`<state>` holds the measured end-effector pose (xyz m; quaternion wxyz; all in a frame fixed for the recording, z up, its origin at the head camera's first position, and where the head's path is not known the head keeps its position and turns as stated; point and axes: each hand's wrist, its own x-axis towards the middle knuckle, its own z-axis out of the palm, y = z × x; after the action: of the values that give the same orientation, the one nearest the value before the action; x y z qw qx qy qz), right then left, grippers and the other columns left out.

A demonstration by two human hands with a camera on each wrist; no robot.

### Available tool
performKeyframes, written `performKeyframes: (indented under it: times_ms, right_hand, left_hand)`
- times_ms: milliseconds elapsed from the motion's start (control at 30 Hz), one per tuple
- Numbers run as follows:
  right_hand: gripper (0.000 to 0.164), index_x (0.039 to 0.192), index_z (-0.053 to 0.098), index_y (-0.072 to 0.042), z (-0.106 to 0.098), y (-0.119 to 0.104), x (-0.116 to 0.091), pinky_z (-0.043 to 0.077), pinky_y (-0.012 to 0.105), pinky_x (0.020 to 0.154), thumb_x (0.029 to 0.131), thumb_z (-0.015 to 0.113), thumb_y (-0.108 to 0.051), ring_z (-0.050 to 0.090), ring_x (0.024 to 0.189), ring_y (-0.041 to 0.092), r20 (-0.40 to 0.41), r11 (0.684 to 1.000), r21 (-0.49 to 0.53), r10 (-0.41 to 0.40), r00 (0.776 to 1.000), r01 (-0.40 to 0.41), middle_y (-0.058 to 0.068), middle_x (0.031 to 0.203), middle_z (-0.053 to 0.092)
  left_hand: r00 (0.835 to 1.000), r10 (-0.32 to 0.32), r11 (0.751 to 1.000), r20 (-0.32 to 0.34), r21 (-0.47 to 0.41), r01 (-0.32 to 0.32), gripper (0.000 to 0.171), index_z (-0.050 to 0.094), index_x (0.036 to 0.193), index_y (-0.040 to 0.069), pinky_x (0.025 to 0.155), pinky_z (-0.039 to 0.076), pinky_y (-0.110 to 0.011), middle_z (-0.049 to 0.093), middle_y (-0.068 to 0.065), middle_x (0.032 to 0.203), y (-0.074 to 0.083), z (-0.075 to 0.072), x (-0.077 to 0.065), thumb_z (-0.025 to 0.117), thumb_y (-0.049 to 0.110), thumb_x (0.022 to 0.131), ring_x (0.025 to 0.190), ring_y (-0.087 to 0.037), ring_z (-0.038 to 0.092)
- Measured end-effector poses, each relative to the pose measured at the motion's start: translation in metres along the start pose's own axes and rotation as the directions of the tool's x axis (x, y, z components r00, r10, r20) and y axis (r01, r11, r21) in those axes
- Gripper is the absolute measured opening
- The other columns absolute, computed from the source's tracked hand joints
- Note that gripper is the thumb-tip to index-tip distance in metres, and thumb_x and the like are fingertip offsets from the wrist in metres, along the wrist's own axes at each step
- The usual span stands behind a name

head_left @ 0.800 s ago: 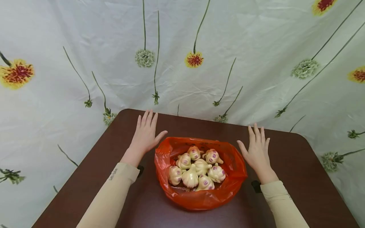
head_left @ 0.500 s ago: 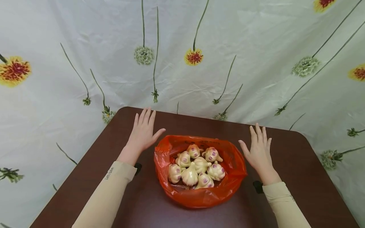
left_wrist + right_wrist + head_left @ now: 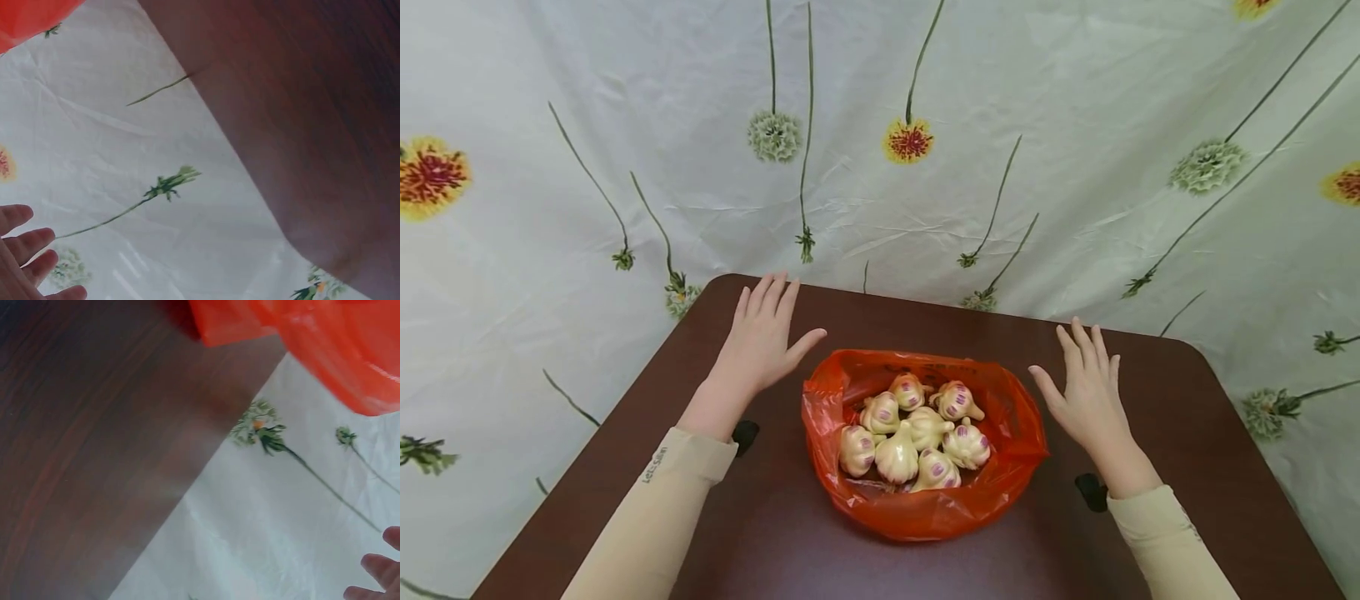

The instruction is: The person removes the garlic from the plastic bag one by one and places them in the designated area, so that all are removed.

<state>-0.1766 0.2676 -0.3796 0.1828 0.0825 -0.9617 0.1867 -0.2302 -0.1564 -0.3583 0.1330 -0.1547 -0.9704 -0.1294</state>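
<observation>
A red plastic bag (image 3: 917, 521) lies open-mouthed on the table, with several garlic bulbs (image 3: 897, 458) inside it. To the left of the bag, my left hand (image 3: 758, 337) is held with straight fingers and the thumb spread toward the bag, touching nothing that I can see. On the other side, my right hand (image 3: 1086, 400) has its fingers extended and thumb out, a short gap from the bag's right edge. Fingertips of the left hand (image 3: 28, 253) show at the lower left of the left wrist view. In the right wrist view, the bag (image 3: 331, 350) fills the upper right.
The dark brown table (image 3: 842, 579) has rounded far corners. Behind it hangs a white cloth (image 3: 715, 100) printed with flowers and stems, close to the table's far edge.
My left hand has shifted left and a little up, away from the bag. The right hand has drifted slightly right. The whole head view has moved a little; the bag and garlic stay put.
</observation>
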Motion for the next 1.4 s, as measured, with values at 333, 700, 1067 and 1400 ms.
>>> performKeyframes:
  times_ms: [333,700,1067,1400]
  right_hand:
    - [0.071,0.15,0.033,0.002,-0.015,-0.016,-0.009,0.008,0.075,0.111,0.097,0.059,-0.039,0.011,0.149,0.046,0.054,0.998,0.054,-0.02,0.998,0.017,0.025,0.158,0.025]
    - [0.057,0.143,0.046,-0.001,-0.022,-0.041,-0.023,0.017,0.07,0.113,0.096,0.064,-0.028,0.027,0.145,0.043,0.049,0.989,0.137,-0.064,0.997,0.057,0.021,0.152,0.041]
    - [0.043,0.132,0.058,-0.003,-0.013,-0.059,-0.039,0.044,0.059,0.103,0.092,0.068,-0.018,0.048,0.13,0.035,-0.002,0.978,0.153,-0.145,0.989,0.143,0.014,0.144,0.052]
    - [0.042,0.13,0.06,-0.005,0.0,-0.07,-0.048,0.046,0.056,0.101,0.093,0.069,-0.022,0.05,0.129,0.033,0.026,0.976,0.164,-0.146,0.989,0.14,0.013,0.141,0.055]
  left_hand:
    - [0.998,0.053,0.997,-0.041,-0.046,-0.055,0.078,0.03,0.152,0.0,0.117,0.019,-0.062,0.031,-0.024,0.156,0.007,-0.017,-0.012,0.059,0.046,0.096,0.145,-0.041,0.026]
    - [0.975,0.151,0.976,-0.163,-0.133,-0.173,0.062,0.047,0.143,0.001,0.111,0.032,-0.06,0.048,-0.019,0.147,0.024,-0.032,-0.031,0.066,0.035,0.094,0.133,-0.04,0.046]
    - [0.923,0.302,0.926,-0.238,-0.156,-0.343,0.043,0.065,0.125,0.004,0.106,0.041,-0.056,0.062,-0.015,0.131,0.046,-0.026,-0.052,0.073,0.024,0.088,0.125,-0.034,0.055]
    - [0.939,0.289,0.938,-0.185,-0.14,-0.316,0.04,0.067,0.121,0.007,0.108,0.038,-0.059,0.067,-0.012,0.124,0.057,-0.009,-0.063,0.074,0.027,0.088,0.134,-0.034,0.048]
